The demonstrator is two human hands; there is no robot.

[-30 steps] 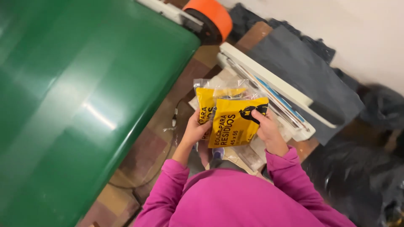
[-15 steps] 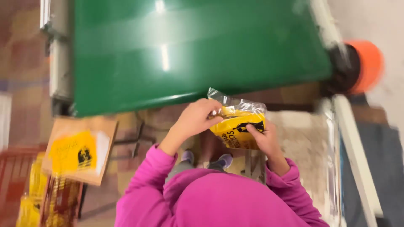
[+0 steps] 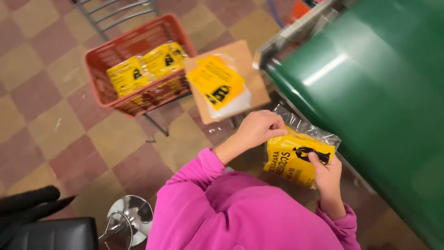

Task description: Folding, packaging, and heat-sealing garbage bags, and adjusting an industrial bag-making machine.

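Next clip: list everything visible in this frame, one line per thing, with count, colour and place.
held packet: one, yellow with black print in a clear wrapper, between both hands
red basket: one, red plastic, upper left on a metal stand
packets in the basket: several, yellow, exact count unclear
cardboard piece: one, brown, right of the basket
packet on the cardboard: one, yellow and clear
green surface: one, glossy green, right side
floor: checked tiles, reddish and tan
stool base: one, shiny metal, bottom left
black seat: one, bottom left corner
sleeves: two, magenta
left hand: pinching the packet's top edge
right hand: gripping the packet's lower right
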